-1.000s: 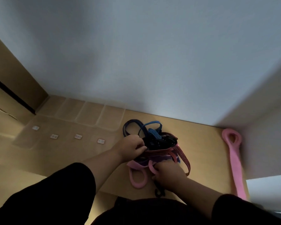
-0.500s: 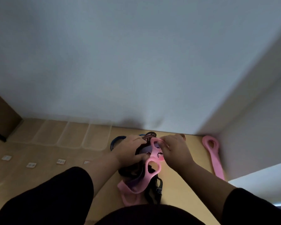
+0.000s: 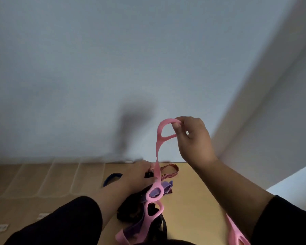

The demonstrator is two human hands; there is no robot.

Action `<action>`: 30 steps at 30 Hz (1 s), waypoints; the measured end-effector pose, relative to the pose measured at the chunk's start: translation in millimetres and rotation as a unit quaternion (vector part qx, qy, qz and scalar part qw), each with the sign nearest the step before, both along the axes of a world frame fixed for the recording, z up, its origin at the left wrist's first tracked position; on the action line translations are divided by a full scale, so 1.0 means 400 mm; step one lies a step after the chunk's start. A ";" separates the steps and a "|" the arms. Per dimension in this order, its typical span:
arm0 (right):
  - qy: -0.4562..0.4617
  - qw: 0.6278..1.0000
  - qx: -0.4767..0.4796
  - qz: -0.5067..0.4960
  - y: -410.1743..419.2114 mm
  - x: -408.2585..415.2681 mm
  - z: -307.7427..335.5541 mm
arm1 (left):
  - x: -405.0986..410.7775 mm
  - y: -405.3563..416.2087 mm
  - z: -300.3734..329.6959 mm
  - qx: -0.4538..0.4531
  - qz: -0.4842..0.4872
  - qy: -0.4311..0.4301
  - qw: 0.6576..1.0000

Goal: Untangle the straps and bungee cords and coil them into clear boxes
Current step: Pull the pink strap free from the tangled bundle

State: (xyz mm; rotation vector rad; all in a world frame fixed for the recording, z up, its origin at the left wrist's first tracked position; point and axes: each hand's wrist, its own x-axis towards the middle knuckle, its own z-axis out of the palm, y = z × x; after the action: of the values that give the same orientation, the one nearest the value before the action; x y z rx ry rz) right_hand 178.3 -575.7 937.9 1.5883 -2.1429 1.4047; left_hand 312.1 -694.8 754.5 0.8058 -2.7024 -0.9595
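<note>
Pinching: right hand (image 3: pixel 193 138) grips the top loop of a pink strap (image 3: pixel 159 138) between thumb and fingers (image 3: pixel 177 128), raised in front of the wall (image 3: pixel 78 68).
Pink strap: soft, flat, with oval loops along it; 3 loops show, 1 at the top in the fingers, 2 lower down by the pile. It runs taut from the raised hand down into the tangle.
Left hand: left hand (image 3: pixel 140 175) rests low on the tangle, fingers curled over a black clip (image 3: pixel 148 174) and the strap beside it; blur hides exactly what it grips.
Arms: both in dark sleeves (image 3: pixel 60 223), the right forearm bare and angled upward, the left reaching forward over the desk.
Tangle: pile of straps (image 3: pixel 136 207) on the wooden desk (image 3: pixel 193 191), holding black webbing, a purple band (image 3: pixel 163 187), a striped reddish cord (image 3: pixel 168 171) and a blue loop (image 3: pixel 112 177) at its left edge.
Boxes: clear boxes (image 3: pixel 60 177) stand in a row left of the pile against the wall.
Elsewhere: a second pink strap (image 3: pixel 237 234) lies at the lower right, partly hidden by the right arm.
</note>
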 end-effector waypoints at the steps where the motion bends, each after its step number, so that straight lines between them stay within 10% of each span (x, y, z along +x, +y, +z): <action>1: 0.003 1.000 -0.003 -0.002 -0.002 -0.002 0.009 | -0.005 -0.003 0.002 0.006 0.006 0.005 1.000; 30: -0.177 0.960 -0.019 -0.218 0.383 -0.202 0.036 | -0.155 0.073 -0.003 0.077 -0.092 -0.065 0.991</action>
State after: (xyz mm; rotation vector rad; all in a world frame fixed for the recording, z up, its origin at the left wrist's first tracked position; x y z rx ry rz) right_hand 97.3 -422.5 952.1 0.8128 -2.4351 1.6427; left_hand 250.0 -665.6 753.4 0.6754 -2.8834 -1.2095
